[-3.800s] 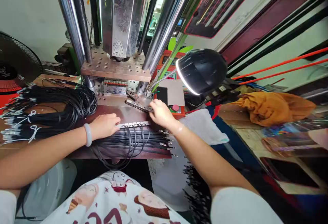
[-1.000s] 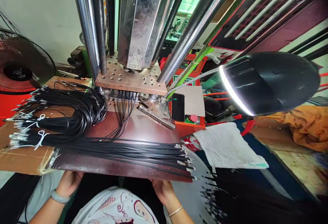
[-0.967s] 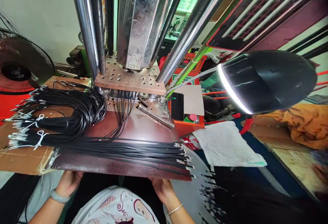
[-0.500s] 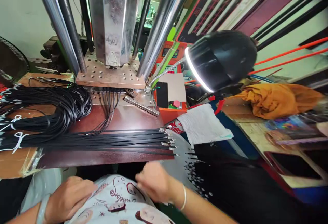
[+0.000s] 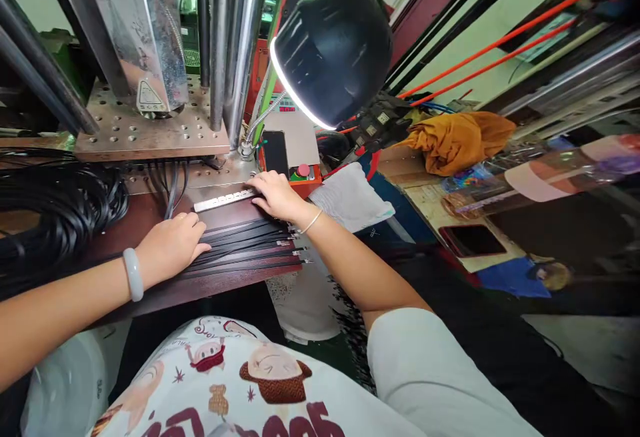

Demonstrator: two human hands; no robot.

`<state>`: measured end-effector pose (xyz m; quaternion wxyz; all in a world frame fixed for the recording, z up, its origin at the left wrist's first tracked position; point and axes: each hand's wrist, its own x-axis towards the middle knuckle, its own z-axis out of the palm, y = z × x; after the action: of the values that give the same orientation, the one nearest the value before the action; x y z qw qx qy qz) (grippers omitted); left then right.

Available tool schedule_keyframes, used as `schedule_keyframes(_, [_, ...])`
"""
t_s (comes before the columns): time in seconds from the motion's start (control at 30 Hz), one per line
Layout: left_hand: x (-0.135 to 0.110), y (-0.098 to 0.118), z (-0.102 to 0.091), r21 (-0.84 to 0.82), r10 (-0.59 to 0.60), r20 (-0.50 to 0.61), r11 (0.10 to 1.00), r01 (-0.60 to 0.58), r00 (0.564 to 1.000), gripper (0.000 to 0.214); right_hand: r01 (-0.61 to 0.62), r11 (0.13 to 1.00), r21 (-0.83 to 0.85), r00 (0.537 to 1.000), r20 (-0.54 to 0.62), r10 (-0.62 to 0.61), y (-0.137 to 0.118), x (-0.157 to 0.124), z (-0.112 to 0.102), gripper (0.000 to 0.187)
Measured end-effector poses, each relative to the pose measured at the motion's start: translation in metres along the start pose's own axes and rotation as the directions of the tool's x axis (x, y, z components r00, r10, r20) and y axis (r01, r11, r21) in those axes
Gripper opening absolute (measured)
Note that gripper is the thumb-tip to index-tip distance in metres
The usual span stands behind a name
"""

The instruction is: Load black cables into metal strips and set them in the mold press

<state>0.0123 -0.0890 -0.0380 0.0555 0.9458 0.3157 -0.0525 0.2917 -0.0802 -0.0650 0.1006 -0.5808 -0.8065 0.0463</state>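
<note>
Two bare hands, left (image 5: 173, 245) and right (image 5: 274, 195), one perforated silver metal bar (image 5: 223, 199), one black dome lamp (image 5: 333, 53), one white jade-like bangle (image 5: 133, 274)

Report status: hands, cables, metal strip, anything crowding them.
Left hand flat on black cables. Right hand touching metal strip. Lamp overhangs; cable coil at left.
</note>
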Motion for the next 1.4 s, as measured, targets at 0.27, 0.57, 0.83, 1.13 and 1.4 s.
schedule_keyframes(0.27, [0.022,-0.007,-0.011,-0.194,-0.072,0.273,0.973,0.128,0.959,0.029,-0.201,0.845,0.496,0.793,-0.423,0.437,0.017,-0.077,-0.008,0.028])
schedule_keyframes(0.57, [0.046,-0.016,-0.043,-0.708,0.127,0.481,0.639,0.299,0.867,0.045,-0.29,0.78,0.554,0.71,-0.423,0.564,0.015,-0.129,-0.008,0.024])
schedule_keyframes(0.83, [0.059,-0.002,-0.043,-0.775,0.184,0.462,0.56,0.293,0.868,0.039,-0.073,0.969,0.234,0.873,-0.454,0.176,-0.061,-0.092,-0.019,0.03])
schedule_keyframes(1.13, [0.052,-0.008,-0.042,-0.778,0.191,0.396,0.589,0.218,0.898,0.034,0.017,0.981,-0.195,0.994,-0.107,-0.038,-0.076,-0.053,-0.028,0.032])
schedule_keyframes(1.4, [0.056,-0.01,-0.031,-0.863,0.136,0.428,0.354,0.359,0.894,0.042,-0.051,0.997,0.065,0.835,-0.545,0.078,-0.064,-0.081,-0.062,0.015])
